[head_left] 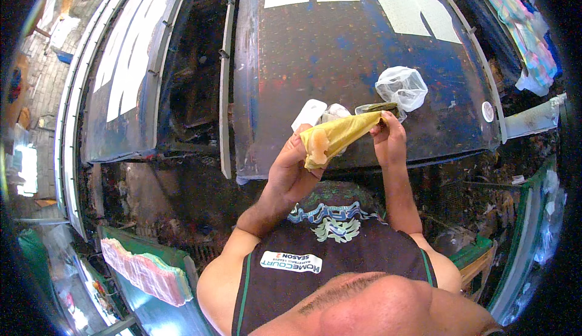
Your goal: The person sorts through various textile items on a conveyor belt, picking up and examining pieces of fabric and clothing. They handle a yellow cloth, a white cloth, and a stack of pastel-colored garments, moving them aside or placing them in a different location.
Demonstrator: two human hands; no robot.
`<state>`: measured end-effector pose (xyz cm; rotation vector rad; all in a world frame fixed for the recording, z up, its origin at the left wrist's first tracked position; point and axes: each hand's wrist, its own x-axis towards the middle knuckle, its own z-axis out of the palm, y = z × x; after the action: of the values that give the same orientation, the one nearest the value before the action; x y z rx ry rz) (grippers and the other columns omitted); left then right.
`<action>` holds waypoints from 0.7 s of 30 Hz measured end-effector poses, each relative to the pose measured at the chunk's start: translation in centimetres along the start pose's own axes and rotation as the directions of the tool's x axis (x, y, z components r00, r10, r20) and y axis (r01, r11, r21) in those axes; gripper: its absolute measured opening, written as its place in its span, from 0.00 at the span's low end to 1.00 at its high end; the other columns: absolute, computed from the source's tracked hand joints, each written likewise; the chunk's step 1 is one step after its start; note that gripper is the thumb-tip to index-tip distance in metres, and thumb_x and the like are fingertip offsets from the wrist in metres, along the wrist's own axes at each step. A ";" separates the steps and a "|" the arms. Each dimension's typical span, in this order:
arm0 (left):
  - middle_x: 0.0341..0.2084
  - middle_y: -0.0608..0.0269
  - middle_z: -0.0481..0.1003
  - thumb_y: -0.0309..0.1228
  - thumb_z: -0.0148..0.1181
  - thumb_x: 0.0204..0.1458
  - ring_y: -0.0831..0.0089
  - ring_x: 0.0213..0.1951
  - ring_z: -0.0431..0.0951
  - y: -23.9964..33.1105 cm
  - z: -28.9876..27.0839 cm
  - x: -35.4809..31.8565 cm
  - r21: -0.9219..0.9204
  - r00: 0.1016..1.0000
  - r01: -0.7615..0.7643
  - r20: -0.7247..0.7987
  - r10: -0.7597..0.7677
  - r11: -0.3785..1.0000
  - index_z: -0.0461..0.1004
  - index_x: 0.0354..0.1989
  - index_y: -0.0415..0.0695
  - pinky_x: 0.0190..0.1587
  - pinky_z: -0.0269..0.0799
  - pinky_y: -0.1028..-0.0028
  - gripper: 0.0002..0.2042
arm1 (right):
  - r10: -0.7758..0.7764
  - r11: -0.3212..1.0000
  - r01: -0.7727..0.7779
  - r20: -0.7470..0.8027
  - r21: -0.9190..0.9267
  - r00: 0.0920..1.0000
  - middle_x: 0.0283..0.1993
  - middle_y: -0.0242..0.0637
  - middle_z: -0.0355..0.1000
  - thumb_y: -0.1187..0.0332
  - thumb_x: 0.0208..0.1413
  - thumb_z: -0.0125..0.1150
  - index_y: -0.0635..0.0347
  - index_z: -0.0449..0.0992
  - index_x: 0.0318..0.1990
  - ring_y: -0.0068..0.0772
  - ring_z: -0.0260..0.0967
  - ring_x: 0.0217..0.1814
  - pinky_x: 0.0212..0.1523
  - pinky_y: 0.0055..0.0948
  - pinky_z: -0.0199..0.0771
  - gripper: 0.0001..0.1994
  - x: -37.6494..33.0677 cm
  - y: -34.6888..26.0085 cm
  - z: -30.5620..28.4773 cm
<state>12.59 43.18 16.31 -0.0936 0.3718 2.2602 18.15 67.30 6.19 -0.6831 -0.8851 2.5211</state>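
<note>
Hands closed on a yellow plastic bag (341,135), stretched slantwise above the near edge of a stained blue worktable (315,51): left hand (291,169) clenched around the bag's lower, bulging end, right hand (388,139) pinching the upper tip between fingers and thumb. Just beyond the grip, lying on the tabletop: a small white packet (308,113), crumpled clear plastic (402,86) and a dark green wad (381,107) near the right fingertips. Farther out, a small white round lid (488,111) toward the table's right edge, stacked pastel cloths (145,272) low on the left.
</note>
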 end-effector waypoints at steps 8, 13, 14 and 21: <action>0.44 0.66 0.77 0.36 0.63 0.64 0.74 0.46 0.80 -3.5 2.8 2.6 0.071 0.996 0.032 -0.087 -0.026 0.997 0.70 0.47 0.47 0.51 0.79 0.74 0.10 | -0.013 1.000 0.012 -0.026 -0.024 1.000 0.35 0.32 0.77 0.68 0.68 0.57 0.61 0.77 0.43 0.23 0.73 0.31 0.37 0.25 0.78 0.07 0.5 -2.9 -3.3; 0.42 0.68 0.76 0.35 0.63 0.64 0.76 0.45 0.80 -7.0 3.2 4.9 0.054 0.996 0.093 -0.014 -0.092 0.994 0.69 0.44 0.48 0.49 0.79 0.74 0.09 | -0.024 1.000 0.023 -0.026 -0.018 0.999 0.35 0.31 0.77 0.68 0.68 0.56 0.61 0.77 0.43 0.22 0.73 0.31 0.37 0.24 0.76 0.07 1.1 -6.4 -6.2; 0.42 0.69 0.76 0.35 0.63 0.64 0.76 0.44 0.80 -7.7 3.4 5.3 0.050 0.996 0.090 -0.020 -0.089 0.995 0.68 0.43 0.49 0.48 0.79 0.75 0.09 | -0.026 1.000 0.026 -0.010 -0.013 1.000 0.36 0.32 0.77 0.68 0.69 0.56 0.61 0.78 0.44 0.22 0.72 0.32 0.37 0.24 0.76 0.07 1.4 -7.2 -7.1; 0.38 0.70 0.75 0.34 0.64 0.63 0.77 0.41 0.79 -13.0 6.1 7.8 0.111 0.991 0.081 -0.111 -0.069 0.990 0.66 0.39 0.50 0.43 0.78 0.76 0.10 | -0.040 0.999 0.040 -0.015 0.021 0.999 0.33 0.31 0.75 0.68 0.68 0.57 0.62 0.77 0.43 0.22 0.71 0.31 0.35 0.25 0.75 0.07 2.5 -11.2 -11.1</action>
<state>17.55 58.70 17.59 -0.1658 0.5463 2.1596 24.45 81.93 5.22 -0.6701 -0.8571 2.4837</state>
